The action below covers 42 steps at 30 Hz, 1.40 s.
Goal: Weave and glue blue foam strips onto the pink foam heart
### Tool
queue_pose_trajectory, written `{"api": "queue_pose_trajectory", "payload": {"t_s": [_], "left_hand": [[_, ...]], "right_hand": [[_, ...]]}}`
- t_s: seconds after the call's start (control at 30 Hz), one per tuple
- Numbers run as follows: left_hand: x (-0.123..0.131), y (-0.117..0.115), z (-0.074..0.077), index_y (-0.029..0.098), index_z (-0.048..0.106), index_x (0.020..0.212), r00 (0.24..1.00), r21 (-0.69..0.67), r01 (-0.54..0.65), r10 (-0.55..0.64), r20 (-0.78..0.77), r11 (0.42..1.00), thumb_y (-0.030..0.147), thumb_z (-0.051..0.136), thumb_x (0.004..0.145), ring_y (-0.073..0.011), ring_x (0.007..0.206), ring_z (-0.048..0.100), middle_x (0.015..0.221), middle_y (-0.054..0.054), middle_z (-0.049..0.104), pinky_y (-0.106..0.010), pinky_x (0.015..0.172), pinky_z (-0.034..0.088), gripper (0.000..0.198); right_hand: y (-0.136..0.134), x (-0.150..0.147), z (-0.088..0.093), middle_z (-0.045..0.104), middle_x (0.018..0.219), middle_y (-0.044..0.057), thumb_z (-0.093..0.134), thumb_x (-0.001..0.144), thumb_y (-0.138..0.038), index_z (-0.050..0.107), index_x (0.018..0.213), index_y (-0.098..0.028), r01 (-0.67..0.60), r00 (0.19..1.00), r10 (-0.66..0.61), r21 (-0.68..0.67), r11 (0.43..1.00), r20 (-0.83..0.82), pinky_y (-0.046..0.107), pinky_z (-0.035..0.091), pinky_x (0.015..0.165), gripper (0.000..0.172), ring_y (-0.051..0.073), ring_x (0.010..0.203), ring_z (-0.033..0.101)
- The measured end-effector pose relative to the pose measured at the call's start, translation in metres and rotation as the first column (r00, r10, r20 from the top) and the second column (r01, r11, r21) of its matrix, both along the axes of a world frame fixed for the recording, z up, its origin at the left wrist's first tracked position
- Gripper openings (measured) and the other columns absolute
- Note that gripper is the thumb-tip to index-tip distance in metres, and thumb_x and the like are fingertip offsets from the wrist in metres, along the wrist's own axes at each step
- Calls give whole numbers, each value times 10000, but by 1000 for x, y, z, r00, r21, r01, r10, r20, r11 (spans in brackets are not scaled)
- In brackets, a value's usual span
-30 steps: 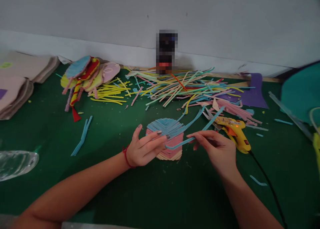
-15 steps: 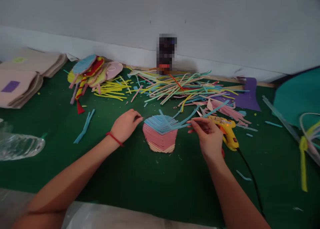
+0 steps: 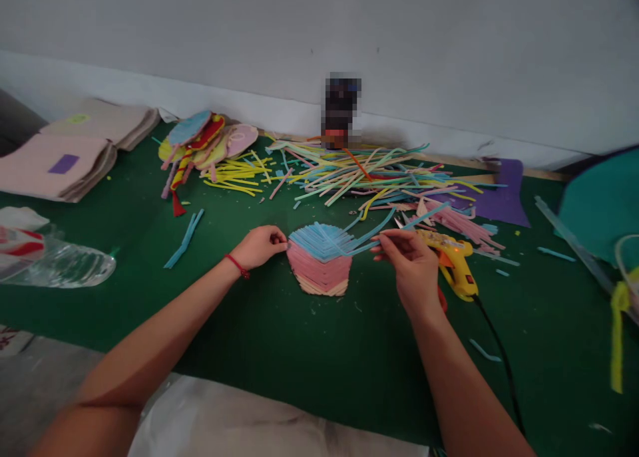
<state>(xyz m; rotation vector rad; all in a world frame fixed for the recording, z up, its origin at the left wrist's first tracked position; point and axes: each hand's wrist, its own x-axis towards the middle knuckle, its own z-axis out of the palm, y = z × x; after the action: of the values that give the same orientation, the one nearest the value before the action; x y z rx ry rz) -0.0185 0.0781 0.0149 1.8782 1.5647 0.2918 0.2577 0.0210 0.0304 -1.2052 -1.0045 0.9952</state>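
A rounded panel covered in slanting rows of blue, pink and peach pipe cleaners lies flat on the green table. My left hand is closed in a pinch at the panel's left edge, its fingertips touching the rim. Between the thumb and fingers of my right hand is the end of a blue pipe cleaner, which reaches left onto the panel's blue section. Other blue strips stick out from the panel's upper right. Just beyond my right hand lies a yellow glue gun, with scissors partly hidden near it.
Behind the panel is a heap of coloured pipe cleaners. Finished fans sit at back left, near stacked pale bags. A clear plastic bottle lies at left. The glue gun's black cord runs down the right side.
My left fingertips have come against the panel's left rim. The camera has turned slightly left, showing more of the bottle. My right hand keeps its pinch on the blue pipe cleaner.
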Motion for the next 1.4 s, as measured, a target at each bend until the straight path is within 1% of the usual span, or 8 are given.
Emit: {"api": "queue_pose_trajectory", "payload": {"t_s": [0.17, 0.43, 0.63, 0.7, 0.77, 0.87, 1.1, 1.4], "left_hand": [[-26, 9, 3, 169, 621, 735, 1000, -19, -2, 2, 15, 1000, 301, 597, 702, -137, 611, 540, 649, 6, 595, -248, 588, 410, 138], [-44, 15, 5, 167, 626, 766, 999, -12, 26, -26, 34, 1000, 270, 627, 715, -138, 641, 570, 681, 4, 617, -241, 607, 440, 114], [-40, -9, 12, 131, 600, 962, 998, 195, -57, 64, -29, 979, 243, 483, 872, -200, 830, 576, 921, -83, 607, -355, 780, 460, 185], [-34, -23, 15, 123, 579, 1025, 996, 374, -38, 64, -58, 927, 218, 425, 912, -218, 919, 575, 999, -104, 605, -380, 843, 460, 214], [-26, -38, 16, 111, 565, 1087, 989, 533, 62, 20, -148, 844, 224, 412, 929, -247, 980, 583, 1052, -127, 620, -405, 853, 475, 247], [-16, -58, 14, 73, 470, 1270, 963, 623, 213, -56, -262, 752, 252, 413, 938, -280, 1174, 527, 1276, -185, 560, -433, 964, 446, 382], [-4, -84, 7, 33, 440, 1329, 883, 529, 405, -169, -437, 746, 488, 391, 934, -286, 1298, 443, 1409, -182, 463, -414, 1042, 393, 605], [-1, -83, -10, 44, 461, 1329, 847, 450, 457, -221, -484, 767, 611, 510, 832, -296, 1304, 435, 1430, -176, 434, -410, 1041, 395, 756]], "right_hand": [[5, 1, -10, 690, 760, -6, 763, 684, -328, 628, 869, -199, -121, 986, 108, -103, 987, -130, 230, 536, 541, 263, 111, 631, 639], [1, -12, -17, 680, 771, -9, 759, 703, -328, 617, 872, -203, -191, 980, 178, -158, 969, -93, 236, 554, 590, 253, 110, 667, 648], [9, -35, -1, 664, 773, 1, 711, 755, -331, 612, 856, -207, -243, 965, 252, -116, 963, 72, 247, 541, 545, 188, 112, 622, 626], [17, -45, 3, 648, 760, -2, 699, 764, -327, 603, 858, -209, -270, 954, 279, -95, 958, 107, 226, 496, 468, 179, 106, 582, 605], [26, -54, 3, 632, 744, -7, 690, 770, -328, 593, 868, -211, -293, 946, 301, -82, 953, 120, 215, 450, 412, 182, 103, 554, 588], [38, -66, -2, 621, 721, -12, 681, 773, -343, 578, 873, -216, -307, 940, 317, -93, 947, 123, 227, 451, 409, 192, 110, 546, 585], [42, -76, -14, 643, 718, -4, 677, 777, -357, 578, 854, -229, -259, 942, 286, -159, 953, 179, 264, 497, 456, 179, 113, 510, 569], [37, -76, -13, 654, 713, 3, 667, 793, -344, 589, 865, -230, -267, 924, 310, -203, 942, 224, 272, 508, 472, 156, 118, 503, 577]]}}
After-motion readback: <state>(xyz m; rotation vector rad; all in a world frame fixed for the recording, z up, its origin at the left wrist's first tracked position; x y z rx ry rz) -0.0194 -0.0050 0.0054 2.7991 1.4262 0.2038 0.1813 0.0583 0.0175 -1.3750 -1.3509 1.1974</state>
